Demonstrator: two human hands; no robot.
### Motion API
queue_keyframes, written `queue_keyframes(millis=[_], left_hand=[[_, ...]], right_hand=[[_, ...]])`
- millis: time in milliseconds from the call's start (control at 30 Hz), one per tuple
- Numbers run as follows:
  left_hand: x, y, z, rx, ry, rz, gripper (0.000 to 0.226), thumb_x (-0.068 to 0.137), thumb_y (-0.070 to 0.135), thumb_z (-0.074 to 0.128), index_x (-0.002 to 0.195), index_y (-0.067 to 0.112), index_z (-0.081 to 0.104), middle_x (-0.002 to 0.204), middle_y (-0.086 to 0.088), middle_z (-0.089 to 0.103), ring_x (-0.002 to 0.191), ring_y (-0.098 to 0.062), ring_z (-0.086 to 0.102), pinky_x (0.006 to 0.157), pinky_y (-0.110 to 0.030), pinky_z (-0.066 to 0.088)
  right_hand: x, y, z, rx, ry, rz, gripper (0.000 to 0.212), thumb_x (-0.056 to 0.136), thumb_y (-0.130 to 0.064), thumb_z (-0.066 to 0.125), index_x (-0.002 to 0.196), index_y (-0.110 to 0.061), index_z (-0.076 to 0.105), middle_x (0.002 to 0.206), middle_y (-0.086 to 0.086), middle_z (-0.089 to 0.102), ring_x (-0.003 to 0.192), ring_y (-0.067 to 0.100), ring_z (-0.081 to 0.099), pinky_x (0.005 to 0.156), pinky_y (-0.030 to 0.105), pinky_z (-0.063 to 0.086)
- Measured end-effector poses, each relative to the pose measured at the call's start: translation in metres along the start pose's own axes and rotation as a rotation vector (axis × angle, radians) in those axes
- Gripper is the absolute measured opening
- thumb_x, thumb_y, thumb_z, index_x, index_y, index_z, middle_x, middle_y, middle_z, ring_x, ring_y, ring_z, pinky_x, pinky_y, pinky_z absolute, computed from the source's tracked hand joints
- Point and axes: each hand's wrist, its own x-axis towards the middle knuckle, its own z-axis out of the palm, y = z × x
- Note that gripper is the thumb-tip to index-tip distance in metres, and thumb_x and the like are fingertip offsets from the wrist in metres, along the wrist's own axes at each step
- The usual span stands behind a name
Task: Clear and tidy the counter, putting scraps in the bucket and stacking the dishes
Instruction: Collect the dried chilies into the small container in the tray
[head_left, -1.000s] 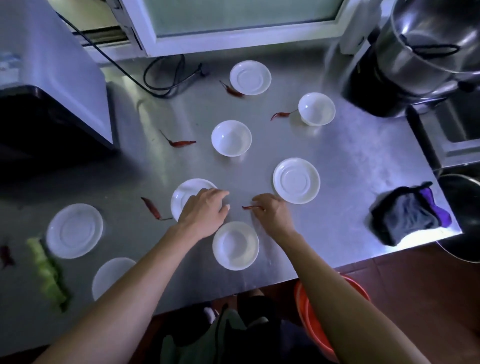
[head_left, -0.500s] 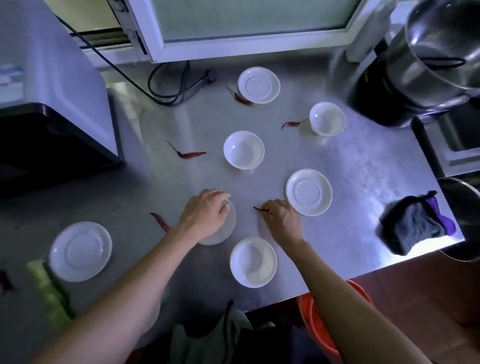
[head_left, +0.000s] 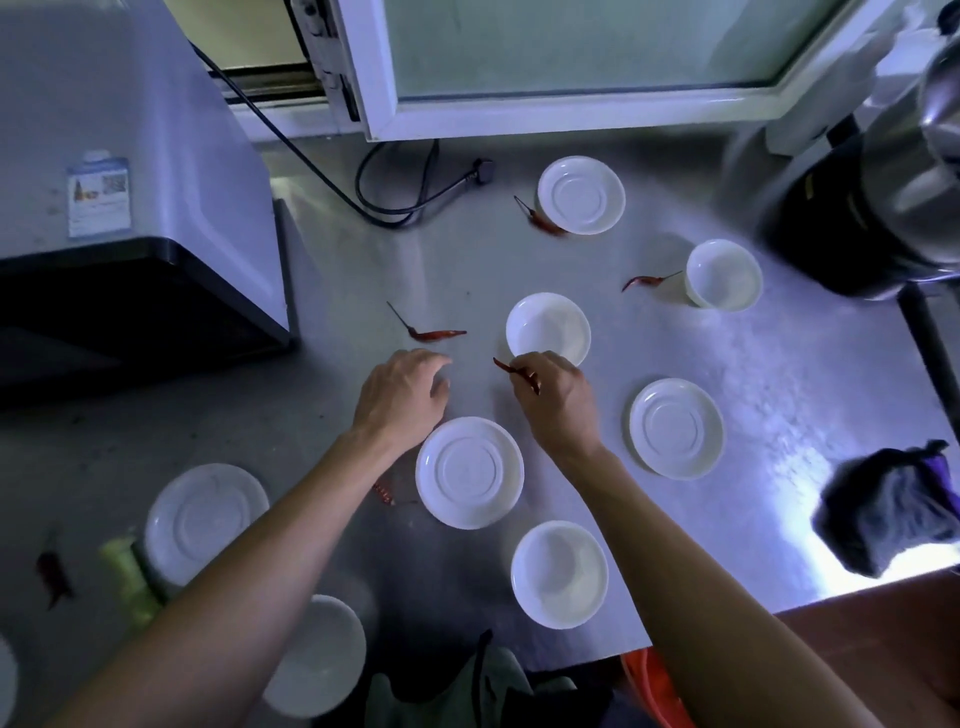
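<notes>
My right hand (head_left: 556, 400) pinches a dried red chili (head_left: 506, 366) just in front of a white bowl (head_left: 548, 328). My left hand (head_left: 402, 395) hovers over the steel counter (head_left: 779, 384) with fingers loosely curled, holding nothing, near another red chili (head_left: 434, 334). A white saucer (head_left: 469, 472) lies between my wrists, and a bowl (head_left: 559, 574) sits nearer the front edge. More chilies lie beside the far saucer (head_left: 581, 194) and the far right bowl (head_left: 723, 274). The orange bucket (head_left: 657, 691) shows below the counter edge.
A grey machine (head_left: 130, 208) and its black cable (head_left: 395, 192) fill the back left. A large steel pot (head_left: 883, 197) stands at the back right, with a dark cloth (head_left: 893, 506) by the right edge. Saucers (head_left: 205, 519), green scraps (head_left: 130, 577) and a chili (head_left: 52, 574) lie at the left.
My right hand has lifted the chili off the counter and moved forward. My left hand has let go of the saucer and moved forward toward the far chili. The view shifted closer.
</notes>
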Motion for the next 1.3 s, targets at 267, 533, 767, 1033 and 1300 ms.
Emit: queue_keyframes(millis=[267,533,767,1033,1300], left_hand=[[0.046,-0.016,-0.009,0.015,0.016,0.031,0.027,0.092,0.015,0.057,0.118,0.016,0.066,0.117,0.003,0.063,0.110,-0.025,0.055,0.088,-0.043,0.049],[0.070,-0.021,0.003,0.181,-0.047,0.076,0.024,0.093,0.015,0.053,0.112,0.015,0.067,0.111,-0.004,0.065,0.106,-0.028,0.054,0.086,-0.044,0.045],[0.054,-0.022,0.017,0.244,-0.033,0.025,0.022,0.097,0.020,0.049,0.113,0.018,0.065,0.108,-0.003,0.061,0.107,-0.026,0.051,0.085,-0.040,0.040],[0.026,-0.017,0.006,0.162,0.021,-0.016,0.017,0.097,0.020,0.052,0.104,0.016,0.067,0.100,-0.005,0.064,0.097,-0.029,0.055,0.080,-0.043,0.041],[-0.032,0.005,-0.005,0.032,0.109,-0.091,0.010,0.093,0.017,0.061,0.098,0.018,0.069,0.092,0.002,0.064,0.093,-0.024,0.056,0.080,-0.042,0.045]], right_hand=[[0.027,-0.013,0.012,0.062,0.033,0.013,0.010,0.091,-0.011,0.064,0.097,-0.015,0.071,0.088,-0.001,0.066,0.080,0.021,0.059,0.059,0.038,0.051],[0.031,-0.014,0.020,0.041,0.066,-0.022,0.011,0.090,-0.008,0.066,0.098,-0.011,0.073,0.086,0.003,0.068,0.086,0.025,0.059,0.062,0.043,0.052],[0.027,-0.015,0.018,0.043,0.078,-0.038,0.011,0.088,-0.005,0.068,0.097,-0.009,0.073,0.086,0.005,0.068,0.083,0.026,0.060,0.061,0.042,0.051],[0.014,-0.017,0.010,0.072,0.024,-0.048,0.011,0.091,-0.006,0.065,0.097,-0.008,0.072,0.085,0.006,0.067,0.082,0.026,0.059,0.064,0.045,0.052],[-0.012,-0.014,-0.002,0.077,-0.011,-0.105,0.011,0.090,-0.005,0.065,0.097,-0.008,0.072,0.089,0.006,0.070,0.084,0.026,0.060,0.067,0.046,0.054]])
